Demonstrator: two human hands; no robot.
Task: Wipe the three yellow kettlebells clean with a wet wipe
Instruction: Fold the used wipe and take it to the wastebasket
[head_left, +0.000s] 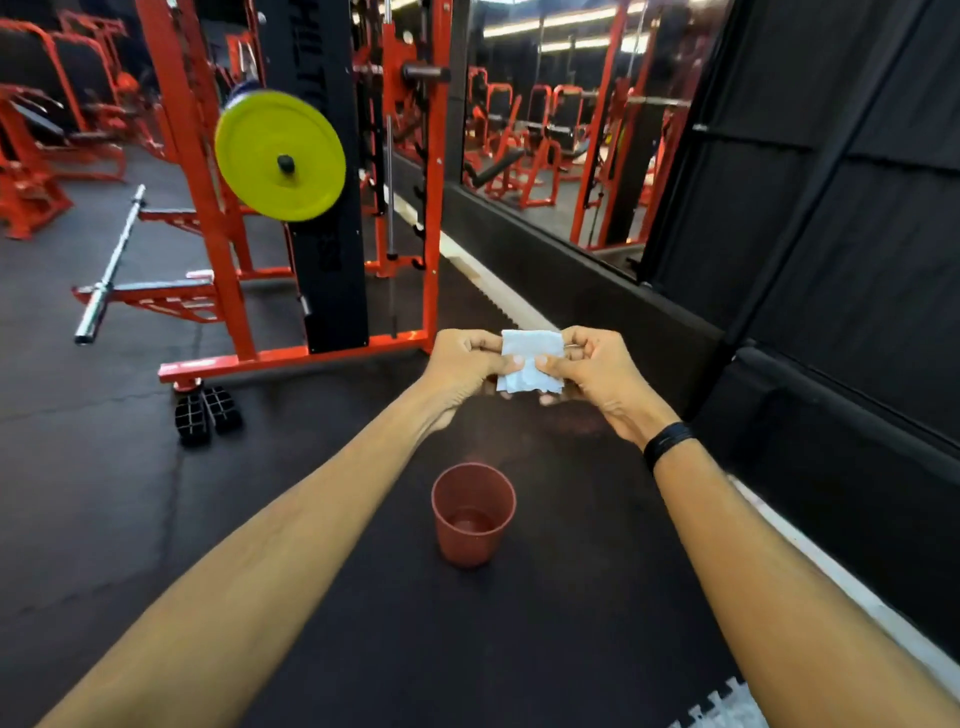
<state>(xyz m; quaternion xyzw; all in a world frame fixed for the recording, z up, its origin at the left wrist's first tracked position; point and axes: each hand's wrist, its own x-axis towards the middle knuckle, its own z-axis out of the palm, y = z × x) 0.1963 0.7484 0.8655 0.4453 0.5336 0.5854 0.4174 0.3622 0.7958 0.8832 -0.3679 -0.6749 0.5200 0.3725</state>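
Observation:
Both my arms reach forward over the black gym floor. My left hand (465, 361) and my right hand (597, 371) pinch the two sides of a small folded white wet wipe (531, 358), held flat between them at chest distance. No yellow kettlebell is in view. A black band sits on my right wrist.
A red plastic cup (472, 512) with a little liquid stands on the floor below my hands. An orange rack (208, 197) carries a yellow weight plate (280, 162) to the left, with a steel barbell (111, 265) on its arms. A mirror and black wall (831, 234) run along the right.

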